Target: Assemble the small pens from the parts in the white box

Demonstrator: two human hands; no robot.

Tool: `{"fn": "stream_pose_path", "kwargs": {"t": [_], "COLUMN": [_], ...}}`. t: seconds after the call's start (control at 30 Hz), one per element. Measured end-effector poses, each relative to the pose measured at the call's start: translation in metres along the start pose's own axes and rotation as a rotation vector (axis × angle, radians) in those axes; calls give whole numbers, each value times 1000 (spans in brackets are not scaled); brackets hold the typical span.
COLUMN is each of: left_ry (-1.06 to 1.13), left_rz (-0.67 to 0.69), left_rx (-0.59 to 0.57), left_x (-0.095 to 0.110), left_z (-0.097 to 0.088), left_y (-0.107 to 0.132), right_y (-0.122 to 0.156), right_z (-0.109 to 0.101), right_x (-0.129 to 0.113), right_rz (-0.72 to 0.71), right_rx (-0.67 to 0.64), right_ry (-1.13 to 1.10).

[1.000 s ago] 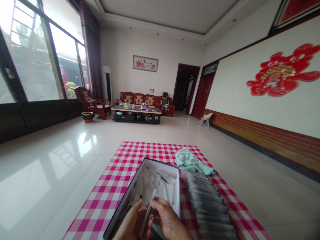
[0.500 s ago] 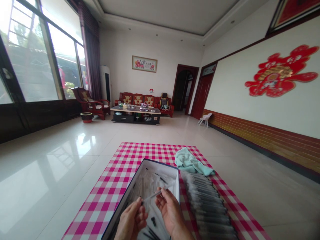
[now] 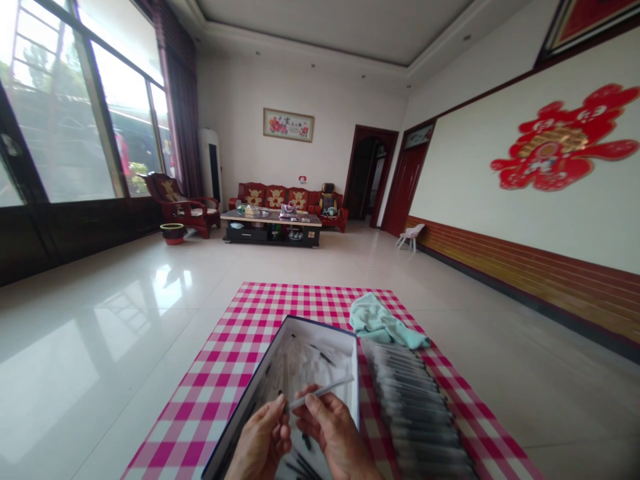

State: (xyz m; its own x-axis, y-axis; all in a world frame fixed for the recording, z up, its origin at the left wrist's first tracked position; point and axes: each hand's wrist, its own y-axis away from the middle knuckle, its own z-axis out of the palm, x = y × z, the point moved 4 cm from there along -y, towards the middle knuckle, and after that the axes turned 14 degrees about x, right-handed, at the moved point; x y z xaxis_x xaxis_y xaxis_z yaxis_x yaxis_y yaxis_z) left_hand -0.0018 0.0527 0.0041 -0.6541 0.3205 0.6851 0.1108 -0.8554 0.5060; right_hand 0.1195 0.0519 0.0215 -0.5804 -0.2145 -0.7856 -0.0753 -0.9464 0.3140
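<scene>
"Right hand (image 3: pixel 327 427) and left hand (image 3: pixel 263 433), what do they hold?"
"Right one grips a translucent tube (image 3: pixel 340 383); left fingertips pinch at its darker near end."
"Which way does it lie?"
"Over the box (image 3: pixel 323 331), slanting toward its right wall. Beyond, nearer to right hand, lies a row of slim tubes (image 3: pixel 417 400); leftward, checked tablecloth (image 3: pixel 210 373) spreads."

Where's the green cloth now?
Head view, right of centre: the green cloth lies on the tablecloth, beyond the slim sticks, by the far right corner of the box.
</scene>
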Motion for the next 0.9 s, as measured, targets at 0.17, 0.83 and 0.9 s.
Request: {"fn": "stream_pose_path", "kwargs": {"t": [0.17, 0.83, 0.9], "left_ry": [-235, -402, -414], "left_rz": [406, 310, 318], "left_rx": [28, -24, -8], "left_x": [12, 19, 25], "left_z": [0, 11, 9], "left_y": [9, 18, 17], "right_y": [1, 2, 1], "right_z": [0, -12, -15], "right_x": [4, 7, 6], "right_rz": [61, -99, -94], "right_rx": [96, 215, 241], "right_ry": [-18, -10, -46]}}
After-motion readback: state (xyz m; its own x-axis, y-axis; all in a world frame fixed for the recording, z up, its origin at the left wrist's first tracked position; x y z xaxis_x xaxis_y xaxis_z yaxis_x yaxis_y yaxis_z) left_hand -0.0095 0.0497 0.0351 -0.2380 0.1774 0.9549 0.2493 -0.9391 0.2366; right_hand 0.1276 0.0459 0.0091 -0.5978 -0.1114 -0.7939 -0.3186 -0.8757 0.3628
